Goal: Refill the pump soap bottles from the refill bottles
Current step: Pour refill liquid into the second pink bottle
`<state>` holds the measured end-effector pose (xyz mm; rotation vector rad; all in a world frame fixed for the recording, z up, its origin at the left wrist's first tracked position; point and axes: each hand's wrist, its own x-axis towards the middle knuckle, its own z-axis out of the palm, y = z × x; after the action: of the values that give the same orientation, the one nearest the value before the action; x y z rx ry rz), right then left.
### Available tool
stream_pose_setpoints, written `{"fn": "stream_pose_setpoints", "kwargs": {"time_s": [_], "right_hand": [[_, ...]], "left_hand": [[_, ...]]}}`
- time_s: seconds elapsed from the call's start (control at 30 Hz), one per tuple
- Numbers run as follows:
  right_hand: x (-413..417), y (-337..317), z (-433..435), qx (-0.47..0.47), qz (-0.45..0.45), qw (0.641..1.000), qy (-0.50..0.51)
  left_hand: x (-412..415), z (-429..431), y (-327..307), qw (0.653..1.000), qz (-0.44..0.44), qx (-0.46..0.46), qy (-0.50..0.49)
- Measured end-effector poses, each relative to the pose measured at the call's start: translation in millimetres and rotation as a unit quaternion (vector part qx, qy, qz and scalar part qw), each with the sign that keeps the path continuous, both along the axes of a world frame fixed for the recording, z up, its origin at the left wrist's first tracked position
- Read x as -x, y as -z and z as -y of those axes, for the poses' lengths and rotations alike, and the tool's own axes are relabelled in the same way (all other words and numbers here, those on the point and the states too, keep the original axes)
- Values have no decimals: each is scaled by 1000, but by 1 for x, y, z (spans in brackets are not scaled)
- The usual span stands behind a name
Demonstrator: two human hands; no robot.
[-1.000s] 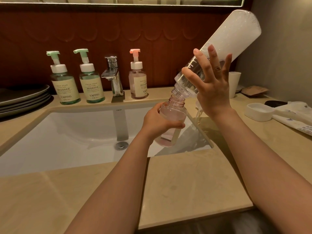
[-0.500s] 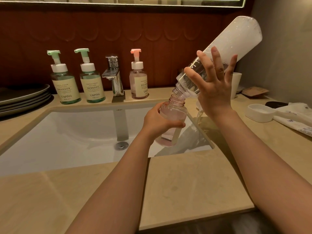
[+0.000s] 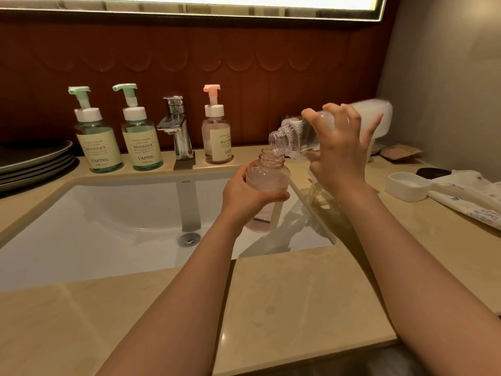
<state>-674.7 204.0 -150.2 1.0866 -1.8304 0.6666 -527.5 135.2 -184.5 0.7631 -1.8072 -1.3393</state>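
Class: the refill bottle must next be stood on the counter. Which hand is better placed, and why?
Right. The right hand has its grip on the refill bottle, beside the counter; the left hand is busy holding the open pink bottle over the sink.

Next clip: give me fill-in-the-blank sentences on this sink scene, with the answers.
The left hand grips the open bottle over the ____.
The right hand tilts the refill bottle toward the bottle in the ____ hand.
____ green-pump bottles stand left of the faucet.
Missing: sink; left; two.
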Motion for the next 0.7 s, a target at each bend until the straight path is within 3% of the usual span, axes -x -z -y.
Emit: {"fn": "stream_pose_setpoints", "kwargs": {"time_s": [0.27, 0.4, 0.7], "right_hand": [[3, -5, -11, -16, 111, 994, -16], [13, -9, -20, 31, 190, 981, -25], [47, -3, -26, 157, 377, 913, -8]], "left_hand": [[6, -6, -10, 999, -34, 12, -27], [12, -6, -18, 998, -52, 0, -32], [40, -10, -25, 994, -86, -38, -62]]}}
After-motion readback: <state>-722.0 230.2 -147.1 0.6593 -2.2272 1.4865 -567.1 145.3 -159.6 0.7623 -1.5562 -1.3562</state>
